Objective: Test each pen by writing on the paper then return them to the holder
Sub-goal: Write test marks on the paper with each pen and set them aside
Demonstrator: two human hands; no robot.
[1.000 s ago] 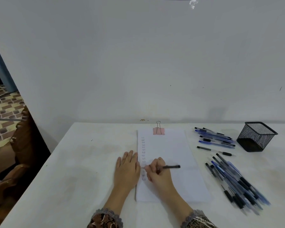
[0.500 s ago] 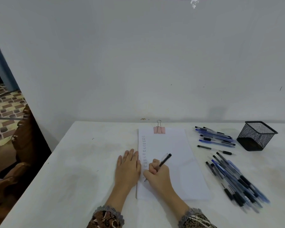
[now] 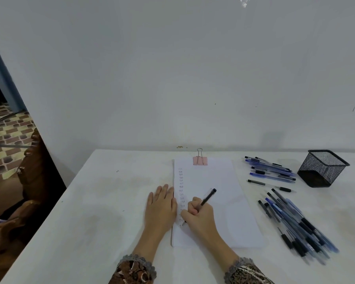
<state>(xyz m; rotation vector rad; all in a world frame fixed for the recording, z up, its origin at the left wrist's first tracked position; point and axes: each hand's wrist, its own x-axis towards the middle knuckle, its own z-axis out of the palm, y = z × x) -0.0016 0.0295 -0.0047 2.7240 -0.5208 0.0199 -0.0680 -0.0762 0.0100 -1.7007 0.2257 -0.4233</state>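
I see both hands low in the middle of the view, on the white table (image 3: 100, 201). The right hand (image 3: 199, 218) lies on the sheet of paper (image 3: 223, 201), with the wrist bent a little to the left. Its fingers are curled tightly round a black pen (image 3: 208, 196), and the thumb presses on the barrel. The pen leans up, with its back end pointing far and right above the knuckles. The writing end goes down under the hand, beside the near end of a column of small marks (image 3: 181, 187). I cannot tell if the tip touches the sheet.

The left hand (image 3: 161, 206) holds nothing. It lies flat, palm down, with the fingers straight and close together pointing to the far side. It rests along the left edge of the paper, just beside the right hand. Both forearms come from the near edge, in patterned sleeves with grey lace cuffs.

A pink binder clip (image 3: 200, 160) grips the far edge of the paper. To the right lie a far group of pens (image 3: 271, 170), one single pen (image 3: 268, 185) and a near pile of pens (image 3: 295, 224), all flat on the table. The black mesh holder (image 3: 322, 169) stands at the far right, well apart from the hands.
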